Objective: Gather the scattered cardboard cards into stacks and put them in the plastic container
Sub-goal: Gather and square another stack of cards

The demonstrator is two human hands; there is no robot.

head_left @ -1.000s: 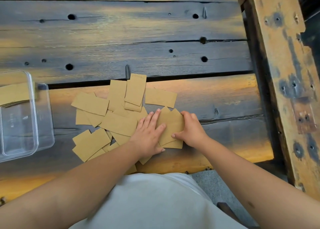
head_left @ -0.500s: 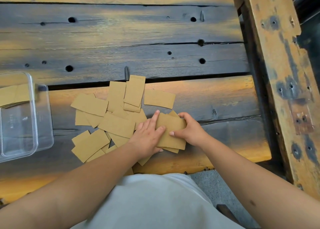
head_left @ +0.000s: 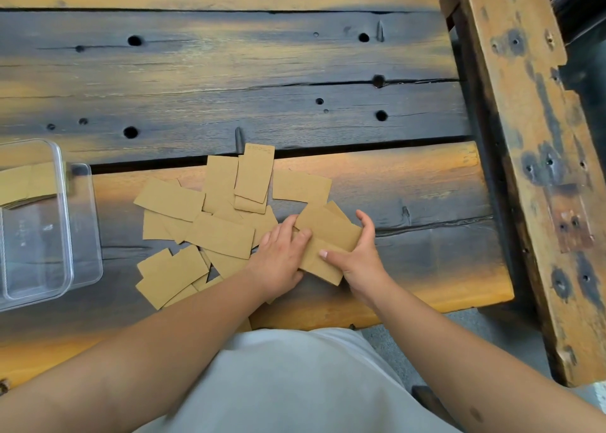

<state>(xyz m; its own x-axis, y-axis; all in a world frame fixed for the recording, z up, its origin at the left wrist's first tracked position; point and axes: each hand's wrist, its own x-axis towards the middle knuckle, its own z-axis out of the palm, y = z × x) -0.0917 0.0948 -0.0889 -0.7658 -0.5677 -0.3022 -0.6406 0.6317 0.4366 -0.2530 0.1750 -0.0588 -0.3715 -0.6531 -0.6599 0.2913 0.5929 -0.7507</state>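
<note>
Cardboard cards still scattered mid-tabletop; since last frame I see my right hand and left hand squeeze a small stack tighter. Plastic container cropped at left edge, holding cards.

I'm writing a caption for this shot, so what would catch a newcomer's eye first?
The two hands, left hand and right hand, squaring a small stack of cards near the table's front edge. Left of them lie scattered cardboard cards, and at the far left a clear plastic container already holding some.
</note>
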